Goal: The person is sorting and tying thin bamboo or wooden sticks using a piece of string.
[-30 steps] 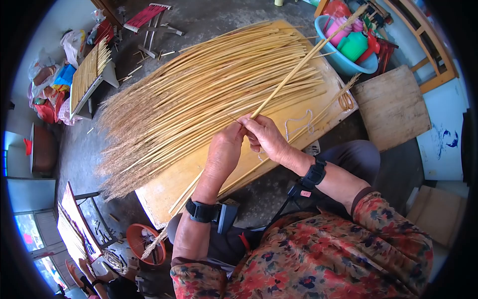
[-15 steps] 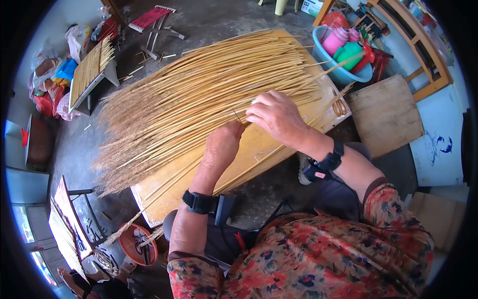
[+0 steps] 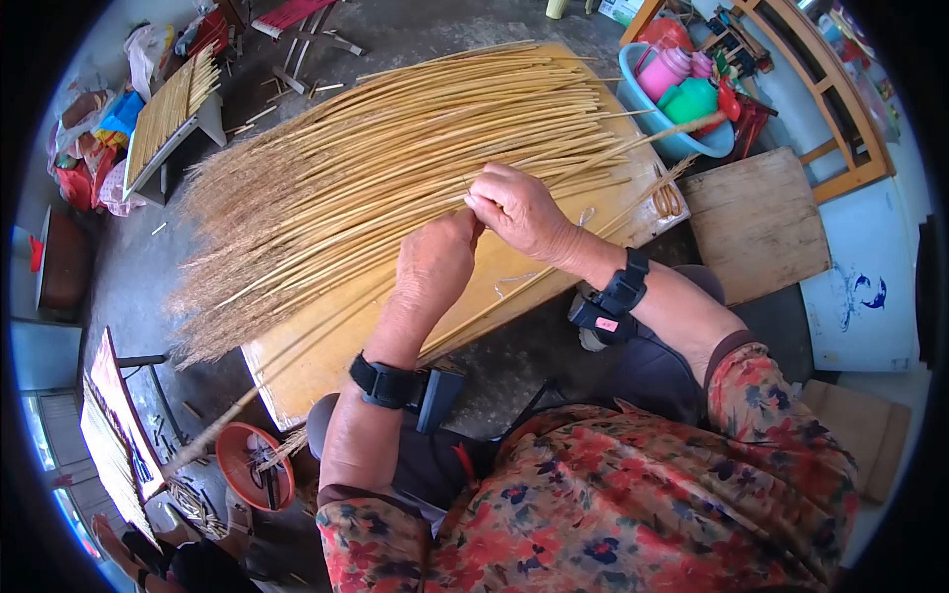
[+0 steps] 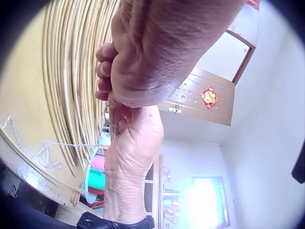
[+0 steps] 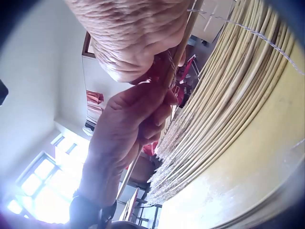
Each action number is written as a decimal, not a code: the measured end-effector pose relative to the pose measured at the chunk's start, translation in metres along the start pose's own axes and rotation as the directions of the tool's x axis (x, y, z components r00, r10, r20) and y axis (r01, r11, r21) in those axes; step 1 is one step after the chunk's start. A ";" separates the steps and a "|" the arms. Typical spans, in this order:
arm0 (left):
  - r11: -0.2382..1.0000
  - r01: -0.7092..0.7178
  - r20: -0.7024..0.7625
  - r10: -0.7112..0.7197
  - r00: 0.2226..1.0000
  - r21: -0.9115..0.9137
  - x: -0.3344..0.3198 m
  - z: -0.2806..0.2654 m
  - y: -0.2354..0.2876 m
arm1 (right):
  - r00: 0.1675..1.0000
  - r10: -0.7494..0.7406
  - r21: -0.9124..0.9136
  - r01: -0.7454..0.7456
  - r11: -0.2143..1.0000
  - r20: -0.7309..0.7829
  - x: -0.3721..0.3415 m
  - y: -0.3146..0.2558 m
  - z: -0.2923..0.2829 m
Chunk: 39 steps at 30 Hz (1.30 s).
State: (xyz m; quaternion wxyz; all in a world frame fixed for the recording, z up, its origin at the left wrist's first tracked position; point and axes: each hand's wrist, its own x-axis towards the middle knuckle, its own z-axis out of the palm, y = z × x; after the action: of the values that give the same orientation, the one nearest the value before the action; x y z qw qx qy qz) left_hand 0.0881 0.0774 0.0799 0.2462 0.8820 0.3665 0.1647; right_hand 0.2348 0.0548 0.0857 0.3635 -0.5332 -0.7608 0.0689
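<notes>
In the head view the left hand (image 3: 435, 259) and right hand (image 3: 519, 212) meet over the table, fingers curled. Between them passes a reed stalk (image 5: 178, 52), gripped by the left fist in the right wrist view. The right fingers curl at the same stalk, beside a twist of thin string wound against it. One plumed end (image 3: 203, 445) slants down to the left; another plumed reed (image 3: 682, 130) points up to the right from the hands. Pale string (image 4: 71, 144) trails over the table toward the right hand. The palms hide most of the held part.
Many plumed reeds (image 3: 425, 148) lie side by side across the yellow table (image 3: 346, 366). A blue basin (image 3: 682, 146) with bottles stands off the far right corner, near a wooden board (image 3: 756, 232). An orange basin (image 3: 232, 474) sits on the floor at left, by another person's legs.
The right hand swung up over the left, then came back in against it. A plumed reed end now reaches down-left past the table, and the upper-right plume has dropped lower.
</notes>
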 end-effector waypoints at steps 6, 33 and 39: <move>0.998 -0.067 0.108 0.068 0.992 -0.016 -0.002 0.007 0.003 | 0.882 0.451 0.952 -0.244 0.184 0.139 0.049 0.000 -0.037; 0.992 -0.119 0.174 0.111 0.978 0.033 0.005 0.022 -0.022 | 0.652 0.091 0.304 -0.467 0.830 0.753 0.008 0.057 -0.011; 0.997 -0.082 0.169 0.083 0.982 -0.015 0.005 0.023 -0.023 | 0.599 0.153 0.139 -0.412 0.900 0.786 0.013 0.044 -0.017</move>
State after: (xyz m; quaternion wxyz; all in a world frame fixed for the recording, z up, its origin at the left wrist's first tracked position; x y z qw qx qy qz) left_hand 0.0896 0.0876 0.0489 0.2730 0.9062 0.3067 0.1007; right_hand 0.2765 0.0801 0.0827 0.0738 -0.5063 -0.7258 0.4599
